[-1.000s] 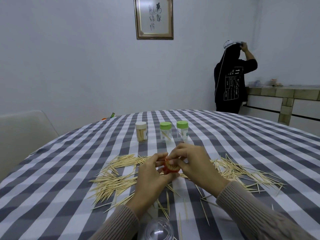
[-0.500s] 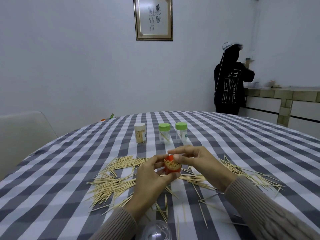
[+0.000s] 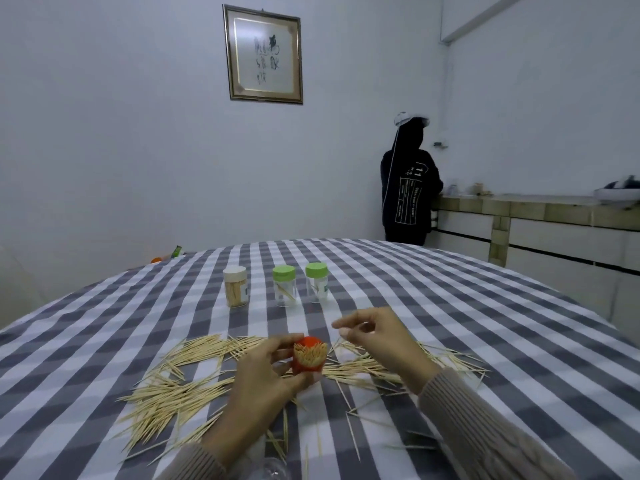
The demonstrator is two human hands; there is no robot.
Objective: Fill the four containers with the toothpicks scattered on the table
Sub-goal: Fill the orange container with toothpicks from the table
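Cradling the red container (image 3: 309,356) of toothpicks, left hand (image 3: 263,372) grip curled; right hand (image 3: 377,336) raised, loosely curled, empty.

Bare cloth (image 3: 398,306) lies between three jars (image 3: 285,286) and scattered toothpicks (image 3: 180,393).

A checked table (image 3: 450,327) carries scattered toothpicks (image 3: 180,393) near, and three lidded jars (image 3: 284,287) farther back at centre.

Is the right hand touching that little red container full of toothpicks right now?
Apart. The head view shows the right hand raised beside the red container, checked tablecloth visible between them; only the left hand grips it.
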